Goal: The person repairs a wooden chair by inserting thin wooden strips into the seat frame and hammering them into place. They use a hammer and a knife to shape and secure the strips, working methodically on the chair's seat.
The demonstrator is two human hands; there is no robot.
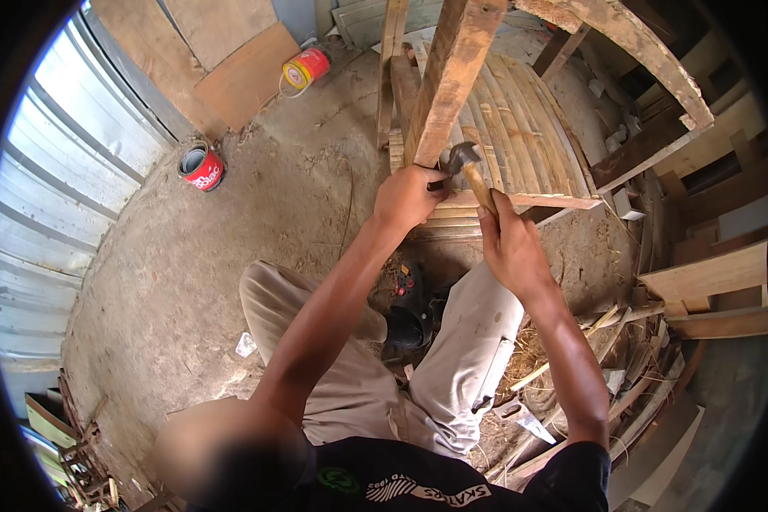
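A claw hammer [476, 177] with a dark metal head and pale wooden handle is in my right hand [514, 243], its fingers closed round the handle. The hammer head is beside the foot of an upright wooden post [452, 81], close to my left hand. My left hand [408, 198] is closed against the corner where the post meets the slatted wooden piece. Whatever its fingers pinch is hidden. Curved rows of pale slats [520, 128] spread behind the hammer, with a front rail [555, 201] along their near edge.
An open red can [201, 167] and a red-and-yellow can [305, 68] stand on the dirt floor to the left. Boards [247, 77] lean beside a corrugated metal wall [68, 171]. Scrap wood and what looks like a handsaw [535, 428] lie right of my legs.
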